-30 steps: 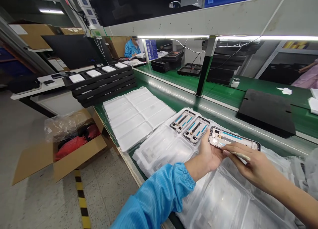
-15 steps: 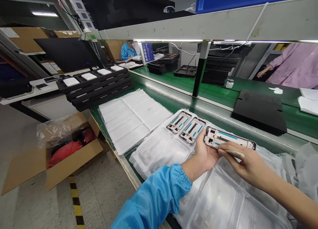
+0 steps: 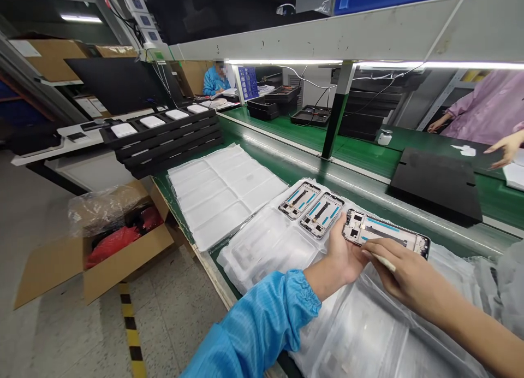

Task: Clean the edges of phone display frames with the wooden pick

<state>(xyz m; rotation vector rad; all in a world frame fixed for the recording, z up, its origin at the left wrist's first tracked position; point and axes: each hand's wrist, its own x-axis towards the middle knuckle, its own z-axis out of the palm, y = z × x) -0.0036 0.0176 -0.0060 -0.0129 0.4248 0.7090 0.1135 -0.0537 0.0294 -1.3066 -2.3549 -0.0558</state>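
- Landmark: clear plastic tray (image 3: 266,252) on the green bench (image 3: 286,165); all places below are taken from it.
- Left hand (image 3: 346,252), blue sleeve (image 3: 257,326) at the wrist: palm up just over the tray's far edge, holding a phone mid-frame (image 3: 385,233) tilted off the tray. Its fingers curl up behind the frame and are mostly hidden, so their spread cannot be told.
- Right hand (image 3: 403,271), bare forearm: just right of the frame, above the tray. Its fingers (image 3: 380,248) are pressed together, pinching a pale stick (image 3: 385,262), and the foremost fingertip sits at the frame's lower edge. Whether stick and frame touch cannot be told.
- Two more phone mid-frames (image 3: 298,200) (image 3: 321,215) lie flat in the tray, side by side, blue strips uppermost.
- Left of the tray: white formed trays (image 3: 227,195).
- Beyond the tray, across the bench: black foam pad (image 3: 434,187).
- Far left of the tray: black foam racks (image 3: 164,135) holding white pieces; open cardboard box (image 3: 123,258) on the floor below.
- Far right of the tray: co-worker in pink smock (image 3: 487,110), one hand (image 3: 507,148) out over white sheets.
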